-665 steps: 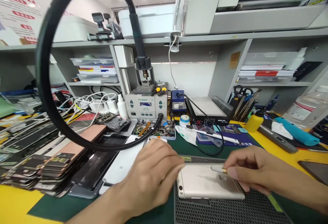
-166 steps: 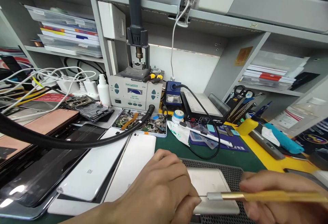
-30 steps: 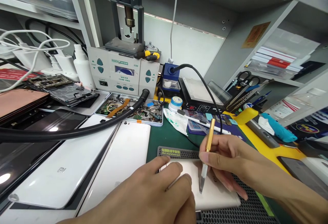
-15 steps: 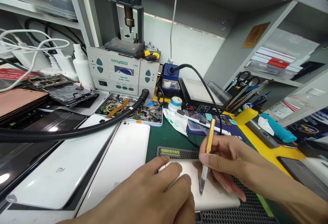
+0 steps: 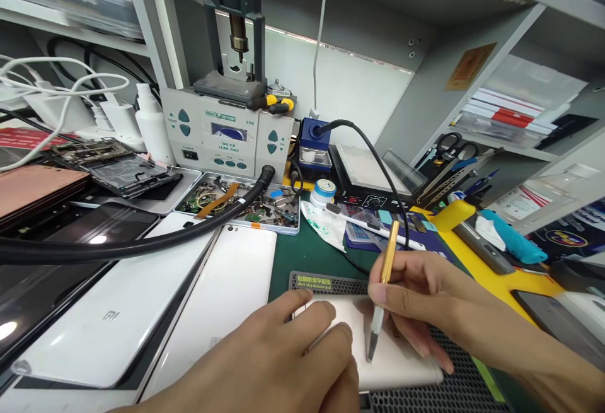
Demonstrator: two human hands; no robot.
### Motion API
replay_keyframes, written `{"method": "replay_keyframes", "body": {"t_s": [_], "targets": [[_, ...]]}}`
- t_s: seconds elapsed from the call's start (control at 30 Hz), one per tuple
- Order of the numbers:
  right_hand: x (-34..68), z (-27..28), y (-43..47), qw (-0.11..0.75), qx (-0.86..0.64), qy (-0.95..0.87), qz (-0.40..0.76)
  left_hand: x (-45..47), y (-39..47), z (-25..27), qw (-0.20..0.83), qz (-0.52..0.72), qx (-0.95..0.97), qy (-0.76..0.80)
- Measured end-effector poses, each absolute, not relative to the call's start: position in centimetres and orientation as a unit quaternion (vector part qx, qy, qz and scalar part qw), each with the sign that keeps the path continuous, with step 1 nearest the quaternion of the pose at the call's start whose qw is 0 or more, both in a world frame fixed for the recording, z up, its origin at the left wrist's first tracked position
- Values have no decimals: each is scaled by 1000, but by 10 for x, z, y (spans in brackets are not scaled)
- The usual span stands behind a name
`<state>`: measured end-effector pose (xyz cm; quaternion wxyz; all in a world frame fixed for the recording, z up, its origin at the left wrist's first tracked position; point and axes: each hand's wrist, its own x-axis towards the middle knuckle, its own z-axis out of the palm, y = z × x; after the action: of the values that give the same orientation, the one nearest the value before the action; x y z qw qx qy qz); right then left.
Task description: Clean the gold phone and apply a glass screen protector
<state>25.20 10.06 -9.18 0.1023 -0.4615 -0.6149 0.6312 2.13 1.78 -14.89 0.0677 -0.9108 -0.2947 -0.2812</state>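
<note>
My right hand point(image 5: 420, 299) is closed in a pen-like grip round a craft knife point(image 5: 388, 261) with a gold handle. The knife slants down, its blade tip at the pale back of a phone point(image 5: 401, 369). The phone lies face down on a black anti-slip pad point(image 5: 314, 282) with a honeycomb pattern. My left hand point(image 5: 293, 350) is bent over the phone's left end and holds it, covering that part. Its thumb is mostly hidden. The right hand's lower fingers rest by the phone's far right edge.
White phones point(image 5: 241, 261) lie to the left, crossed by a thick black hose point(image 5: 142, 248) from the hot-air station point(image 5: 227, 135). A tray of circuit boards point(image 5: 248, 219) sits behind. Further right are a small round jar point(image 5: 324, 192), a heating plate point(image 5: 368, 167) and a tool holder point(image 5: 439, 176).
The knife tip has shifted slightly left and toward me on the phone's back. Both hands otherwise keep nearly the same places.
</note>
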Motion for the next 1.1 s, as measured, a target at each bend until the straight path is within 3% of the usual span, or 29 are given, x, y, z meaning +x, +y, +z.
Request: {"method": "replay_keyframes", "body": {"t_s": [0.2, 1.1], "targets": [[261, -96, 108, 170, -499, -604, 597, 23, 18, -156, 76, -297, -899, -312], [262, -98, 111, 170, -517, -609, 577, 28, 20, -160, 59, -338, -876, -340]]}}
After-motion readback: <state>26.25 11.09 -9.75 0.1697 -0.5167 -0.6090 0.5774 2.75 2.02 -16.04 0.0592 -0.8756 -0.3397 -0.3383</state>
